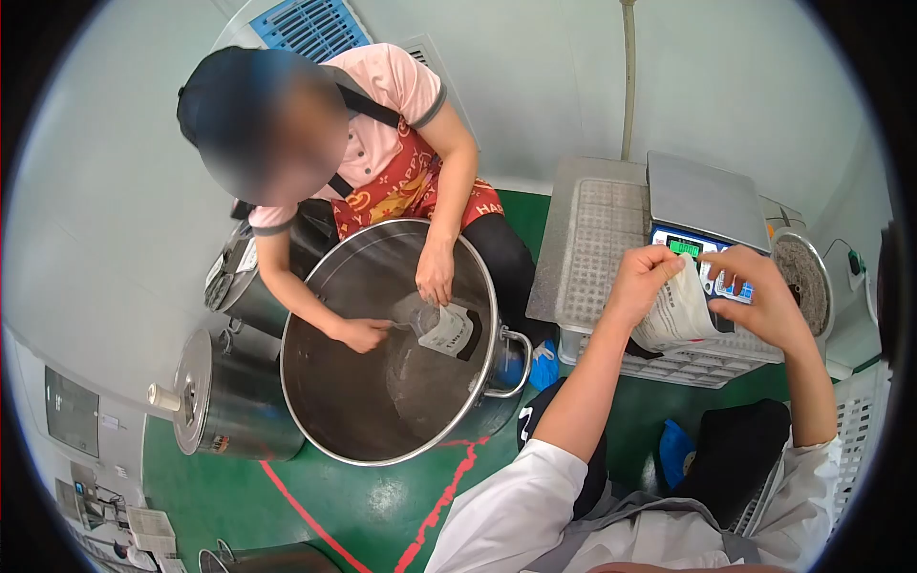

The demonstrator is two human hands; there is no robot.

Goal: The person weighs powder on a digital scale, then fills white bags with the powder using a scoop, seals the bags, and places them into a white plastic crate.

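My left hand [645, 282] pinches the upper edge of a white and black printed pouch [678, 310], which hangs upright in front of me. Just to its right is my right hand [759, 291], its fingers curved and apart; whether a fingertip touches the pouch is hard to see. Behind both hands stands a digital scale [707, 201] with a lit green display. A co-worker holds a similar pouch [451, 334] inside a large steel pot [334, 277], and the co-worker's other hand grips a thin utensil by the pouch's mouth.
The scale rests on upturned plastic crates [602, 258]. Right of it is a round metal container [800, 272] of greyish contents. A lidded steel pot [229, 401] stands at left, and another pot [267, 559] at the bottom. Red lines mark the green floor [353, 497].
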